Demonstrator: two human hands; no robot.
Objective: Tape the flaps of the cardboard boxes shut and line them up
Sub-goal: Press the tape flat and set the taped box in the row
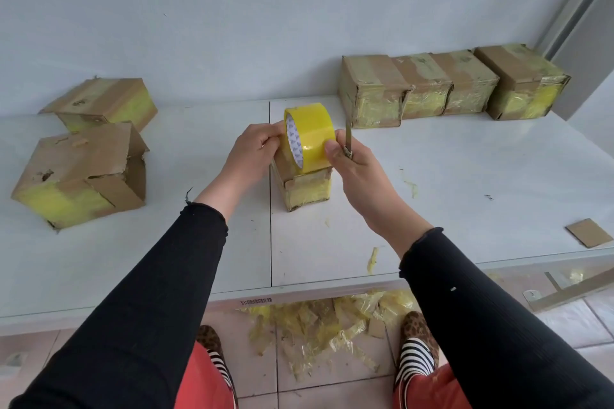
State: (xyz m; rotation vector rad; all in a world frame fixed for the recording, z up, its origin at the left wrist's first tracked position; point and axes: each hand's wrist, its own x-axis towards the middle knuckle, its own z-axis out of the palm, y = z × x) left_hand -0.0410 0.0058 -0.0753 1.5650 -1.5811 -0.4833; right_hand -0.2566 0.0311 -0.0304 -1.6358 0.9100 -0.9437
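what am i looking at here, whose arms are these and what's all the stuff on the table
This is one picture from a camera worn on a person's head, looking down at their own arms in black sleeves. There is no machine.

The left hand and right hand grip a yellow roll of packing tape over a small cardboard box on the white table. The right hand also holds a thin blade-like tool.

At the back right, a row of four taped cardboard boxes stands against the wall. At the left lie two boxes with loose flaps. Tape scraps litter the floor.
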